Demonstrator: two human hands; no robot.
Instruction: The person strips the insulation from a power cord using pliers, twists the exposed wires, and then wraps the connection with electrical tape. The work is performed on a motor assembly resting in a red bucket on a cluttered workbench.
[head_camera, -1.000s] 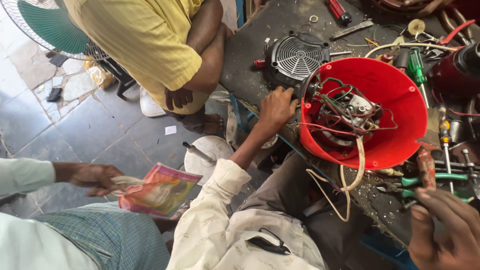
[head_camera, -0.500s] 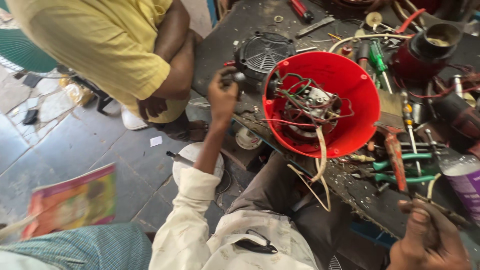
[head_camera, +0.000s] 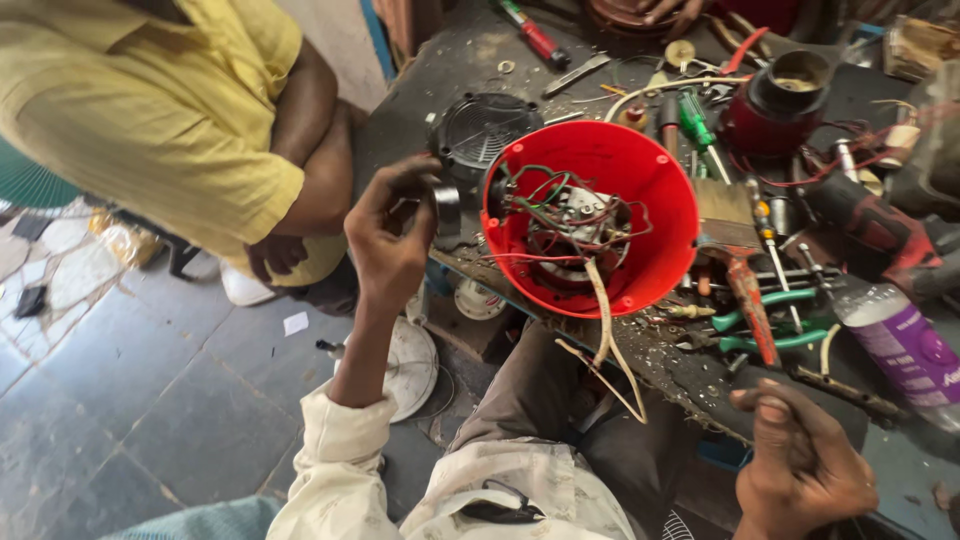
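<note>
My left hand (head_camera: 388, 232) is raised beside the bench edge and pinches a small dark round part (head_camera: 446, 207) between thumb and fingers. Just to its right lies a red cone-shaped housing (head_camera: 655, 190) on its side, with a motor and tangled wires (head_camera: 575, 225) inside. A pale cord (head_camera: 605, 330) hangs out of it over the bench edge. A black round grille (head_camera: 480, 128) sits behind the hand. My right hand (head_camera: 800, 465) is low at the right, near my lap, with its fingers curled shut; nothing shows in it.
A person in a yellow shirt (head_camera: 150, 110) stands close at the left with arms folded. The dark workbench (head_camera: 450, 60) carries green-handled screwdrivers (head_camera: 695, 120), pliers (head_camera: 765, 300), a brush (head_camera: 725, 215), a red drill (head_camera: 870, 225), a dark red jar (head_camera: 775, 105) and a purple-labelled bottle (head_camera: 905, 345). A white disc (head_camera: 410, 365) lies on the floor.
My left hand came off the bench by the grille and now holds the small dark part up. The view swung right; the other person's hand with the colourful booklet left the picture.
</note>
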